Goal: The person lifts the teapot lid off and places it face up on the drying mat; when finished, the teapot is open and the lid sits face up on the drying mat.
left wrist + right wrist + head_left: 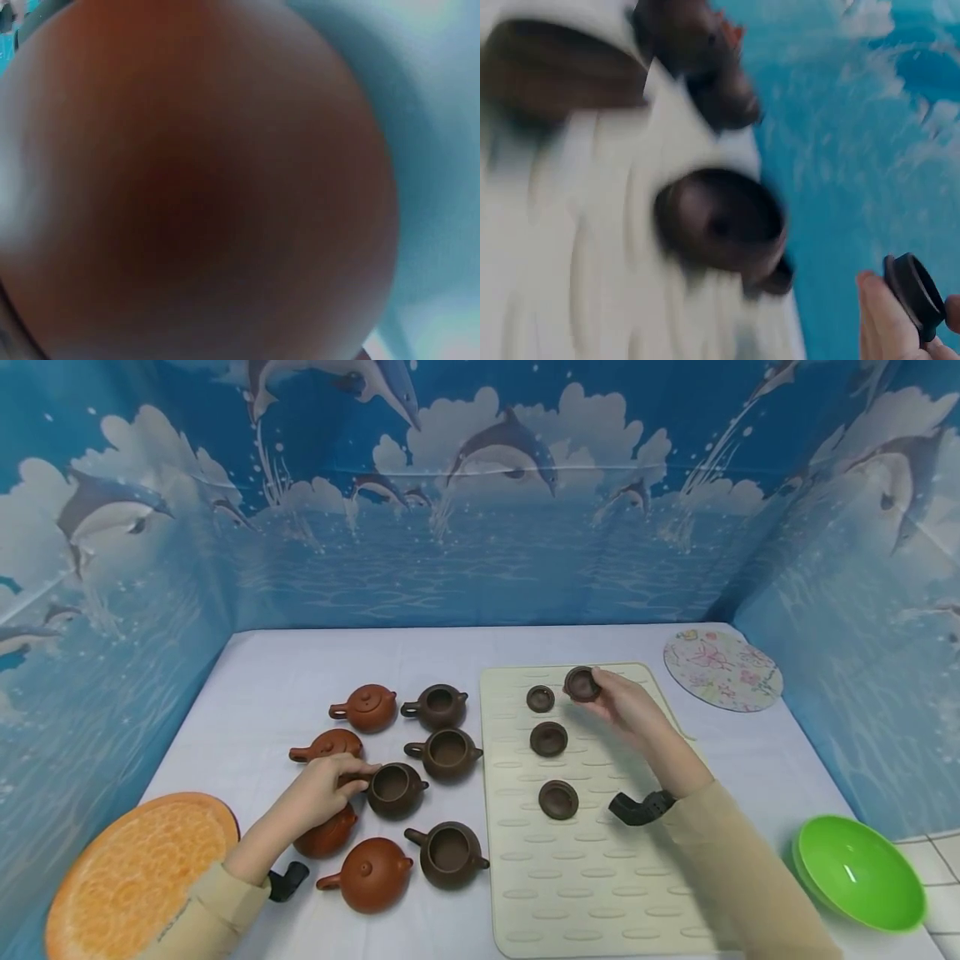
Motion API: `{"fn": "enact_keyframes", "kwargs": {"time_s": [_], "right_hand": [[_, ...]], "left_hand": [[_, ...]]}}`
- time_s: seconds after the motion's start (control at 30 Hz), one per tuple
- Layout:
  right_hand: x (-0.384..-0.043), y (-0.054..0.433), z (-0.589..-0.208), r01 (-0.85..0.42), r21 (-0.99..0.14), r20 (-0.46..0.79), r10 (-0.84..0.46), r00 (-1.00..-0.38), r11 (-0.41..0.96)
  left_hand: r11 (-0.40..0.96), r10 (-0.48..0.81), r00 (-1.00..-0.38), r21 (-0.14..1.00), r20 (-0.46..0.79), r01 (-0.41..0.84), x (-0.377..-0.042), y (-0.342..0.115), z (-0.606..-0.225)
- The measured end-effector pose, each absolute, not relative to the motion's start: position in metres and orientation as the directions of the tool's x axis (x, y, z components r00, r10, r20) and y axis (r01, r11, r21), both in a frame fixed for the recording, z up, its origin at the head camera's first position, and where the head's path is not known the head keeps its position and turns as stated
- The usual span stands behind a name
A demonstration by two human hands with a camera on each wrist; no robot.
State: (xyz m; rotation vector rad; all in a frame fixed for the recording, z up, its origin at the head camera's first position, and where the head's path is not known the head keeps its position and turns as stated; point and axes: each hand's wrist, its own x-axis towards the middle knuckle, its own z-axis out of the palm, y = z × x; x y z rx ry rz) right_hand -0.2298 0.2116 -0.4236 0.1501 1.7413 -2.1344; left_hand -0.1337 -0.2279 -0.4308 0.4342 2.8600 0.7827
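Note:
My left hand [324,792] pinches the handle of a dark brown open-topped teapot [395,806] among the other pots. A reddish-brown clay teapot [327,839] sits partly hidden under that hand, and a rounded brown surface [195,180] fills the left wrist view. Above the far part of the cream mat, my right hand [624,703] holds a dark brown teapot lid [582,684] tilted between fingers and thumb; the same lid [915,292] shows at lower right in the right wrist view. Left of it on the mat lie a small lid [540,698] and two larger lids [549,739].
Several red-brown teapots with lids on [373,877] and dark lidless teapots [448,754] stand left of the cream mat [585,893]. An orange round mat [142,877] lies front left, a floral round mat [722,668] back right, a green bowl [858,872] front right.

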Motion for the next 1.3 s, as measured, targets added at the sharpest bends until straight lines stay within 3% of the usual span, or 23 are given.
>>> {"fn": "enact_keyframes", "kwargs": {"time_s": [0.23, 0.4, 0.9, 1.1, 1.3], "right_hand": [[-0.251, 0.222, -0.448, 0.333, -0.889, -0.340, 0.036, -0.940, 0.314], [-0.256, 0.227, -0.463, 0.287, -0.827, -0.271, 0.104, -0.957, 0.483], [-0.256, 0.228, -0.462, 0.245, -0.805, -0.257, 0.055, -0.965, 0.540], [-0.244, 0.225, -0.452, 0.129, -0.763, -0.156, 0.014, -0.988, 0.633], [-0.218, 0.215, -0.426, -0.008, -0.769, -0.023, -0.041, -0.999, 0.640]], "left_hand": [[0.828, 0.302, -0.951, 0.511, -0.059, 0.231, -0.133, -0.228, -0.431], [0.826, 0.307, -0.951, 0.509, -0.049, 0.240, -0.133, -0.227, -0.431], [0.838, 0.290, -0.954, 0.503, -0.078, 0.214, -0.133, -0.225, -0.429], [0.847, 0.312, -0.947, 0.474, -0.077, 0.240, -0.131, -0.224, -0.424], [0.858, 0.309, -0.951, 0.427, 0.011, 0.284, -0.118, -0.223, -0.405]]}}
